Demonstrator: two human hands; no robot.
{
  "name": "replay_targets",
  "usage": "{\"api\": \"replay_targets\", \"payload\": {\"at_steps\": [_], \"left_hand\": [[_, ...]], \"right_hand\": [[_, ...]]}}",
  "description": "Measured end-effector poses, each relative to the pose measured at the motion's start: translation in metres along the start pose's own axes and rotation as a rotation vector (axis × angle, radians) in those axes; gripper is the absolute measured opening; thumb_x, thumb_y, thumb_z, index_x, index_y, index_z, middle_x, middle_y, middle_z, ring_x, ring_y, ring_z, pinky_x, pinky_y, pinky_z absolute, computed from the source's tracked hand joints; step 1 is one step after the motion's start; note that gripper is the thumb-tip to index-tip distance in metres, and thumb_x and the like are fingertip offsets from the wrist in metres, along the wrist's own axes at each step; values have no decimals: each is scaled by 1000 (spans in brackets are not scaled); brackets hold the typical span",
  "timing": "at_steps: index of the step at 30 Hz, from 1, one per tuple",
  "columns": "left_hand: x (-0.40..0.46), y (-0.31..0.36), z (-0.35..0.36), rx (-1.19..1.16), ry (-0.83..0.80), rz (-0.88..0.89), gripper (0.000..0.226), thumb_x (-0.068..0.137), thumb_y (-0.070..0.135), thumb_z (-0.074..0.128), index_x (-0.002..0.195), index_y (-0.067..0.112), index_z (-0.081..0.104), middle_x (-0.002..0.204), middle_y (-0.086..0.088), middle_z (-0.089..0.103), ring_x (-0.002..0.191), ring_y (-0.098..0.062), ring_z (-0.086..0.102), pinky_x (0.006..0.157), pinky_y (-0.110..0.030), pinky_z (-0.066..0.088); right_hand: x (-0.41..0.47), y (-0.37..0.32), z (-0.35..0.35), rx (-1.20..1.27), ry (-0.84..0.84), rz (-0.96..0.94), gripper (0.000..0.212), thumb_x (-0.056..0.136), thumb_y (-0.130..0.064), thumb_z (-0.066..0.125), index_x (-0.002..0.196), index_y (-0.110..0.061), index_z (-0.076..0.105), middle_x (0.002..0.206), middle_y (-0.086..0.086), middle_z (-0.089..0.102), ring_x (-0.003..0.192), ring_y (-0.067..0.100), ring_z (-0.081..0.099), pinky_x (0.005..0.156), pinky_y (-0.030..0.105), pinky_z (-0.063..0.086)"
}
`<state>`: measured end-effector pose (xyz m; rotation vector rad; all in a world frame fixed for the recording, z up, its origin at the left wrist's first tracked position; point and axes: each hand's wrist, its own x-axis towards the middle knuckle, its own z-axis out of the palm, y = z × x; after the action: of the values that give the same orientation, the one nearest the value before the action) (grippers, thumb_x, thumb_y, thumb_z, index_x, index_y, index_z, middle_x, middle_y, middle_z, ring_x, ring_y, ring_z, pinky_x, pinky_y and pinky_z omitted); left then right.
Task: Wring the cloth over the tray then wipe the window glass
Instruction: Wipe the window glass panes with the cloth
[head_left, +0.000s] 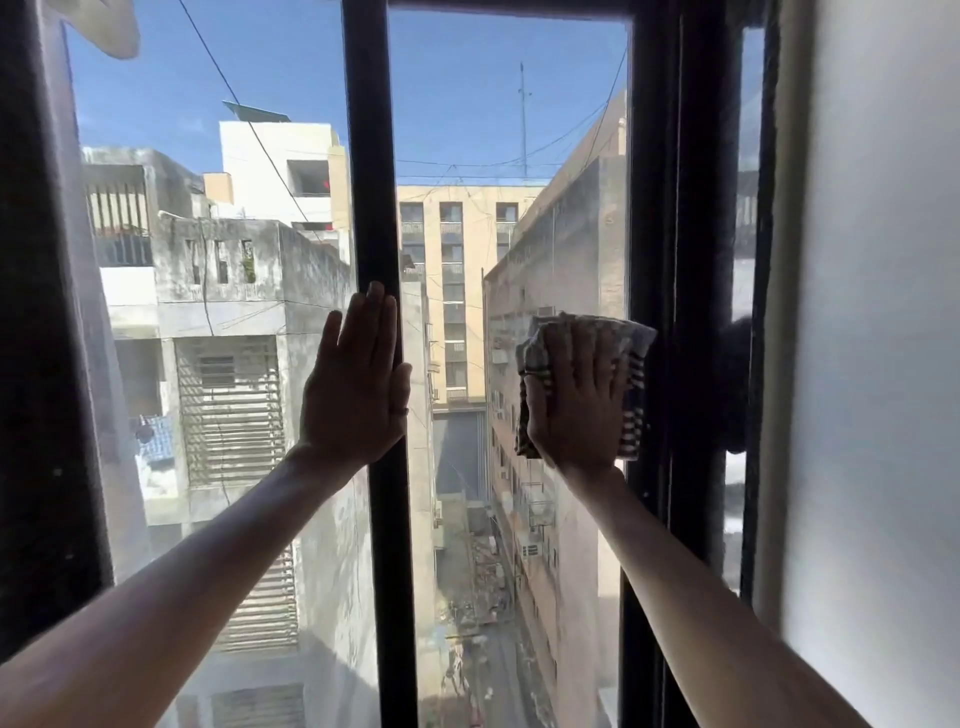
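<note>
– While the right hand (576, 400) presses the striped cloth (637, 410) against the window glass (493, 130), right of the centre bar (370, 156), which step?
– Wiping, I'd judge. Tray not in view. Fingers straight, spread over the cloth. Left hand (358, 384) lies flat on the bar, fingers together, holding nothing.
– Next?
– Probably even-pressure strokes toward the bar, then higher.

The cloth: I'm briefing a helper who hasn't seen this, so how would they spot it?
Start at the dark central window bar. Take the glass pane right of it. There the right hand presses the cloth flat; alone here, it has dark and pale stripes.
</note>
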<state>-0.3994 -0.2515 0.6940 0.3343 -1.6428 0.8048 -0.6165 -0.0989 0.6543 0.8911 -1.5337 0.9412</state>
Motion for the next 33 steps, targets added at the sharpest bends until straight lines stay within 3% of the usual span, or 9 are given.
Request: {"api": "replay_targets", "payload": {"at_steps": [4, 8, 11, 14, 19, 22, 26, 29, 33], "left_hand": [[6, -4, 7, 24, 7, -19, 67, 108, 30, 30, 164, 0, 10, 174, -21, 12, 164, -28, 5, 134, -45, 7], [4, 2, 7, 10, -13, -15, 68, 108, 31, 30, 165, 1, 8, 174, -20, 10, 164, -29, 5, 134, -46, 7], [0, 1, 5, 26, -23, -11, 68, 107, 30, 31, 164, 0, 9, 174, -21, 9, 164, -30, 6, 134, -45, 6], [-1, 0, 2, 46, -14, 2, 67, 107, 29, 33, 163, -3, 12, 173, -23, 13, 163, -33, 10, 134, -47, 11], [0, 8, -5, 51, -17, -11, 65, 108, 29, 30, 163, -3, 16, 173, -22, 14, 163, -32, 11, 134, -48, 12], [0, 4, -5, 54, -24, -4, 65, 107, 29, 28, 163, -3, 18, 172, -22, 16, 163, -31, 12, 134, -48, 12], [0, 3, -5, 29, -21, -27, 65, 107, 30, 28, 163, -2, 18, 173, -21, 18, 163, -30, 12, 134, -48, 14], [0, 4, -5, 32, -24, -21, 64, 108, 30, 28, 162, -3, 19, 172, -22, 18, 162, -32, 14, 134, -48, 13], [2, 6, -8, 19, -79, -54, 65, 107, 32, 24, 163, -1, 18, 172, -21, 16, 162, -32, 14, 133, -45, 9]], "right_hand": [[88, -6, 7, -27, 78, 57, 64, 111, -48, 33, 168, -18, 30, 176, 13, 28, 164, 40, 23, 133, 62, 19], [40, -11, 18, -19, 124, 85, 66, 111, -49, 32, 170, -22, 19, 177, 14, 23, 165, 40, 20, 132, 65, 20], [-41, -30, 27, 19, 68, -244, 66, 113, -48, 32, 171, -29, 8, 180, 6, 5, 167, 37, 6, 134, 65, 13], [-6, -30, 27, 7, 61, -542, 62, 111, -52, 40, 167, -31, 24, 176, 6, 25, 165, 37, 21, 132, 65, 20], [117, -72, 22, -2, 348, -140, 55, 107, -43, 55, 157, -21, 43, 164, 16, 48, 156, 38, 34, 135, 57, 5], [44, -99, 37, 104, 175, -228, 63, 108, -50, 50, 165, -26, 37, 174, 9, 33, 165, 35, 24, 130, 66, 20], [-45, -60, 40, 53, -31, -464, 64, 110, -57, 40, 168, -35, 25, 176, 1, 27, 166, 30, 19, 130, 65, 24], [3, -46, 29, 41, 74, -425, 57, 112, -51, 36, 166, -35, 28, 174, 3, 27, 166, 32, 17, 134, 63, 17], [103, -37, 14, 19, 223, -125, 51, 114, -37, 32, 164, -28, 35, 172, 8, 35, 163, 35, 28, 130, 64, 27]]}}
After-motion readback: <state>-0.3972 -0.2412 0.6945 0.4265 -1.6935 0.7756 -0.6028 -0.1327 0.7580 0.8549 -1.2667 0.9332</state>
